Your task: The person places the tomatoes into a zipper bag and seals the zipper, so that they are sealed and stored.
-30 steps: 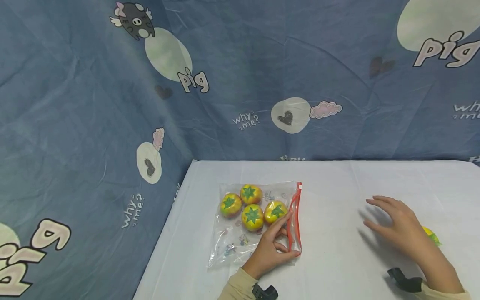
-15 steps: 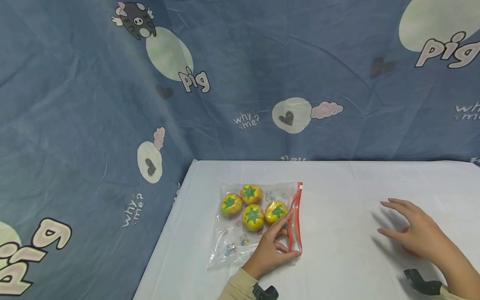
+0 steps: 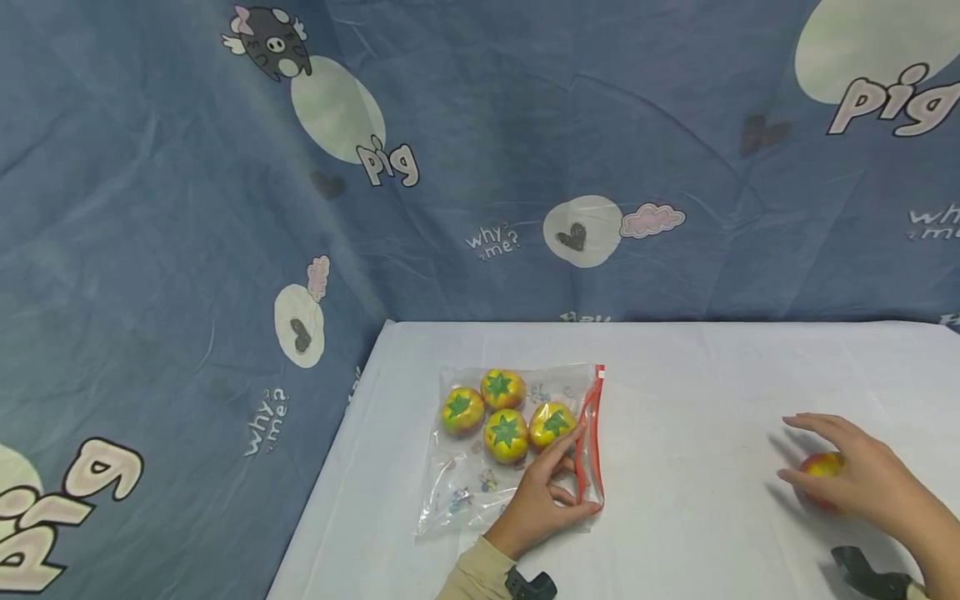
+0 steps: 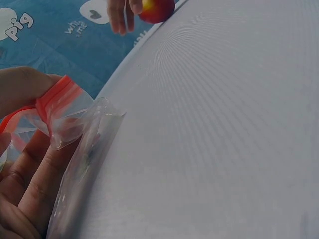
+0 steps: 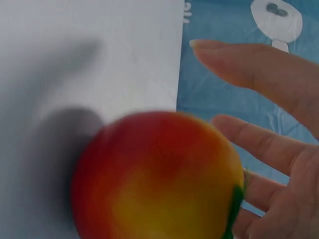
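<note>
So the left hand (image 3: 542, 500) had its bent fingers and thumb gripping the clear bag (image 3: 446, 487) near its red strip (image 3: 597, 450), with four yellow-orange fruits (image 3: 506, 435) sitting inside, each with a green star-shaped top. Well off to that side, the right hand (image 3: 873, 479) was spread pretty wide over a loose red-and-yellow fruit (image 3: 820, 467) on the white table (image 3: 690, 500), thumb and forefinger clearly apart. Couldn't really tell whether any of those fingers were touching it, tbh.
</note>
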Demonstrator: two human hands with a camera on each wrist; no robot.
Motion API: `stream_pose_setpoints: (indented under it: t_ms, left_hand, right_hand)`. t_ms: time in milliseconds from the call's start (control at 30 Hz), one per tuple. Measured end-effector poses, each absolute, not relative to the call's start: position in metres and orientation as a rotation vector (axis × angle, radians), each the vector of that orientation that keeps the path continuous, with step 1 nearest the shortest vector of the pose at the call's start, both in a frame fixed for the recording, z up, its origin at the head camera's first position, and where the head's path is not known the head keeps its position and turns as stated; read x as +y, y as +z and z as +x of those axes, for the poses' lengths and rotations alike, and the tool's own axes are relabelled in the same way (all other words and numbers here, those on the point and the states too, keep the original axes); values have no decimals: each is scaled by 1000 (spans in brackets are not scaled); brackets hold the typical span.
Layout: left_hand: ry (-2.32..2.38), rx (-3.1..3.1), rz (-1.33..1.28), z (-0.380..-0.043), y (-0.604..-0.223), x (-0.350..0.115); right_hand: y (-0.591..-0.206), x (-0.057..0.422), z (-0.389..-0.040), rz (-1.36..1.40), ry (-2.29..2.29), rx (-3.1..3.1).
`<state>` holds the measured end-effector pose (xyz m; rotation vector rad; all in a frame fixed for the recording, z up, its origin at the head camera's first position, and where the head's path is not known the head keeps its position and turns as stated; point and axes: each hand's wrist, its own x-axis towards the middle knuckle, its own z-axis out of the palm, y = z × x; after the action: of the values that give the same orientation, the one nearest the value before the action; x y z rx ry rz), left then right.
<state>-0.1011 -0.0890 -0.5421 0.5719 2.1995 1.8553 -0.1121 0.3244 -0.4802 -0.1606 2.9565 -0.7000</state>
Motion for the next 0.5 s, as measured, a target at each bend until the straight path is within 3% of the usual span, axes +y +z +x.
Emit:
stream_pose_setpoints:
  t_ms: [500]
  left_hand:
    - [1855,2221,604,-101,-542,-88]
  right_hand:
    - [-486,347,-101,-108,-668,2893]
